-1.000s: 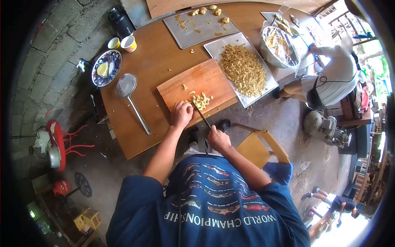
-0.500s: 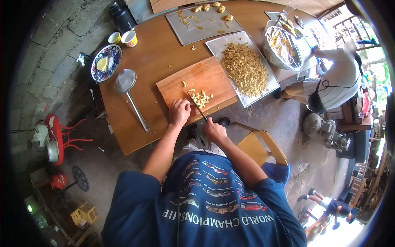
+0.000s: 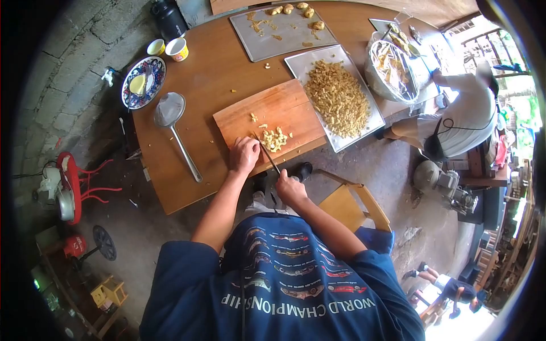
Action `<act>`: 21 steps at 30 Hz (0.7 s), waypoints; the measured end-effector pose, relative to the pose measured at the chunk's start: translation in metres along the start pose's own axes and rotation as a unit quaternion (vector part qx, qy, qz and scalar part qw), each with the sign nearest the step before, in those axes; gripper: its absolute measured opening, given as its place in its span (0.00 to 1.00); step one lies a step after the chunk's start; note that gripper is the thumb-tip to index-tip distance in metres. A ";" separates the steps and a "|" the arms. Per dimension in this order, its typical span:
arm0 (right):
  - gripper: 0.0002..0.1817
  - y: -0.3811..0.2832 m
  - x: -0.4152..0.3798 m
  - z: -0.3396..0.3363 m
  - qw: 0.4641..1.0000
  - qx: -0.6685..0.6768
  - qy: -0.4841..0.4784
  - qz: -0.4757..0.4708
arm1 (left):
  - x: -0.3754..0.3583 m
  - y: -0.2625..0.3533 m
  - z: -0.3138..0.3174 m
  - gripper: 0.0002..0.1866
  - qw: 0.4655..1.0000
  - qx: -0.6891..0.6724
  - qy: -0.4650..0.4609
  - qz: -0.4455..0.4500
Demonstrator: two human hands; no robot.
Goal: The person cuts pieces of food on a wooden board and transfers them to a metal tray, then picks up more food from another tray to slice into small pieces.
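Observation:
My right hand (image 3: 291,188) grips the handle of a knife (image 3: 269,155) at the near edge of a wooden cutting board (image 3: 267,108). The blade points away from me across the board, its tip beside small chopped pale-yellow pieces (image 3: 275,140). Just left of the blade, my left hand (image 3: 244,154) rests on the board with its fingers curled together. Whatever those fingers may hold is hidden. Right of the board, a metal tray (image 3: 296,62) carries a large heap of chopped yellowish-brown pieces (image 3: 338,99).
Left on the table (image 3: 210,74) lie a strainer ladle (image 3: 170,109), a patterned plate (image 3: 128,101) and two paper cups (image 3: 177,51). Behind is another tray (image 3: 256,50) with yellowish lumps. A plastic-lined basin (image 3: 372,74) stands near another person (image 3: 469,113). A wooden chair (image 3: 341,207) sits at my right.
My left hand has shifted slightly over the board, and the knife now lies closer to its fingers. My right hand has moved a little left and toward me. The view has shifted slightly.

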State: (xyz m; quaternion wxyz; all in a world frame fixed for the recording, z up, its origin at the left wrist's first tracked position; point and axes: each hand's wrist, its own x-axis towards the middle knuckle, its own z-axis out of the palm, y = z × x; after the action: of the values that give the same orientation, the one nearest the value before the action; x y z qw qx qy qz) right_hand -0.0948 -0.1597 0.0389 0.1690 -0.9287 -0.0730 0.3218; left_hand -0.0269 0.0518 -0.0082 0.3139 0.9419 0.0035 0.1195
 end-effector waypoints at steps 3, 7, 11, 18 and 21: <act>0.16 -0.010 0.028 -0.002 1.000 0.000 0.007 -0.011 | -0.001 0.002 -0.005 0.04 1.000 -0.022 0.001 0.011; 0.16 -0.011 0.032 -0.010 0.999 0.017 0.031 0.001 | 0.001 0.005 -0.008 0.06 0.998 -0.061 -0.014 -0.013; 0.15 0.004 0.006 -0.005 0.998 0.040 0.056 -0.013 | 0.005 -0.006 -0.012 0.07 0.995 -0.100 -0.005 -0.006; 0.16 0.014 -0.011 -0.008 0.996 0.051 0.068 -0.008 | -0.001 -0.036 -0.026 0.11 0.977 -0.184 -0.044 -0.097; 0.15 0.011 -0.015 -0.008 0.996 0.052 0.071 -0.009 | -0.011 -0.037 -0.034 0.11 0.969 -0.218 0.009 -0.112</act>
State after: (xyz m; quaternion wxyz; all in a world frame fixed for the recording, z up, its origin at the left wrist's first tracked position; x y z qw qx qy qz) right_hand -0.1016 -0.1763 0.0493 0.2246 -0.9386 -0.0528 0.2567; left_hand -0.0427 0.1013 -0.0061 0.5232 0.8430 0.0858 0.0904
